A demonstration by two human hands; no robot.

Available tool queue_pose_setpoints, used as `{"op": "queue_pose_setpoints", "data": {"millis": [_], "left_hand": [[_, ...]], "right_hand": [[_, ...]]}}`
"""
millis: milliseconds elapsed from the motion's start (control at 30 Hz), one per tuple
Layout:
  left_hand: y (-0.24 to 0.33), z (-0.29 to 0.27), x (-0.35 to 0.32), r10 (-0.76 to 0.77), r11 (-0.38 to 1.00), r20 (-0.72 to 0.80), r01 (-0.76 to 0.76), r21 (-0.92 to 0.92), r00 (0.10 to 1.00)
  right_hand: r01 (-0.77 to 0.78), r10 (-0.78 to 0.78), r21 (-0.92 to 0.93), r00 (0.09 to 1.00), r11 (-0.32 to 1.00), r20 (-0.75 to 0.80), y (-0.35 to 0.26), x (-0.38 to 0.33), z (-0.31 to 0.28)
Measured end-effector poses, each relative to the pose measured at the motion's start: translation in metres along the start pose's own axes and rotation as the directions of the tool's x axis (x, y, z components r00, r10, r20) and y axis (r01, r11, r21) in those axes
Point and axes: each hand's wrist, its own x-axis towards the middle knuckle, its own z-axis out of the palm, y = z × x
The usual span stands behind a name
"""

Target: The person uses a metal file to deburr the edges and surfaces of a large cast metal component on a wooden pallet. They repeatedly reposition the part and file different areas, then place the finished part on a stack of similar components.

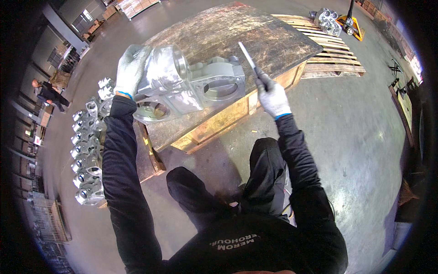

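A large silvery metal casting point(185, 93) with round openings lies on the worn wooden workbench point(269, 39), near its front left edge. My left hand point(131, 68), in a white glove with a blue cuff, grips the casting's left end; its fingertips are partly hidden against the metal. In my gloved right hand point(273, 98) is a hand file point(247, 55), its fingers closed round the dark handle. The file's pale blade points up and to the left, above the bench top and apart from the casting.
Rows of similar castings point(86, 155) stand at the left. Beyond the bench's right end lies a slatted pallet point(333, 57) with more castings point(329, 22), beside a yellow pallet jack point(358, 33). Another person point(50, 95) is far off at the left. A broom point(407, 194) is at the right.
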Motion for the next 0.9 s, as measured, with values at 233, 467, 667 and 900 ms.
{"op": "queue_pose_setpoints", "data": {"millis": [233, 467, 667, 900], "left_hand": [[-0.005, 0.009, -0.006, 0.168, 0.985, -0.088, -0.171, -0.028, 0.982], [0.005, 0.008, -0.011, 0.14, 0.989, -0.09, -0.135, 0.059, 0.986], [-0.003, 0.009, -0.007, 0.106, 0.993, -0.096, -0.11, -0.035, 0.99], [-0.014, 0.004, -0.004, 0.082, 0.996, -0.067, -0.085, -0.031, 0.994]], "right_hand": [[-0.33, 0.233, 0.148, 0.86, 0.932, 0.455, 0.021, -0.033, -0.048], [-0.16, 0.084, 0.118, 0.871, 0.98, 0.485, 0.035, 0.034, -0.008], [-0.237, 0.17, 0.111, 0.89, 0.965, 0.424, 0.002, 0.004, -0.029], [-0.37, 0.198, 0.203, 0.798, 0.907, 0.57, -0.015, 0.052, -0.031]]}}
